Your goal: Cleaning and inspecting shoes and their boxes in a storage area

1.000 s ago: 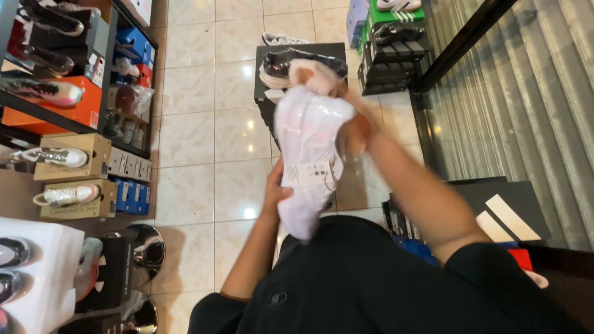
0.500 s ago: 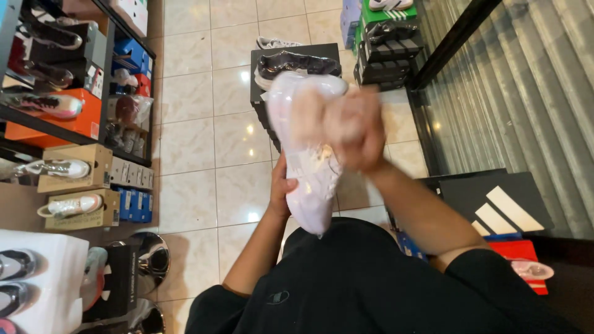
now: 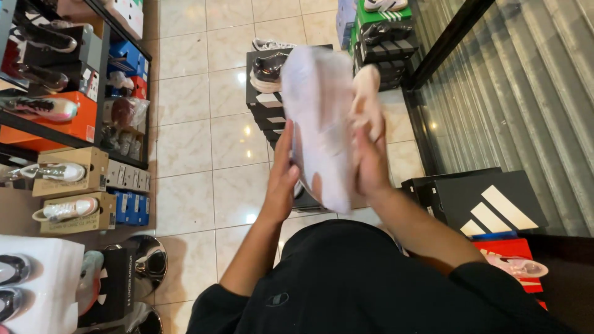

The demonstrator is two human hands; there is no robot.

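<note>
Both hands are gripping one item at chest height. The left hand (image 3: 283, 179) is pressing flat against the near side of a shoe wrapped in white tissue paper (image 3: 322, 124), steadying it. The right hand (image 3: 369, 158) is closing around the far side, fingers clamped on a pale pink shoe (image 3: 366, 93) partly showing beside the wrap, apparently to keep the sheet taut. Beyond, a dark shoe (image 3: 267, 73) is sitting on stacked black boxes (image 3: 263, 106) on the tiled floor (image 3: 185, 154).
</note>
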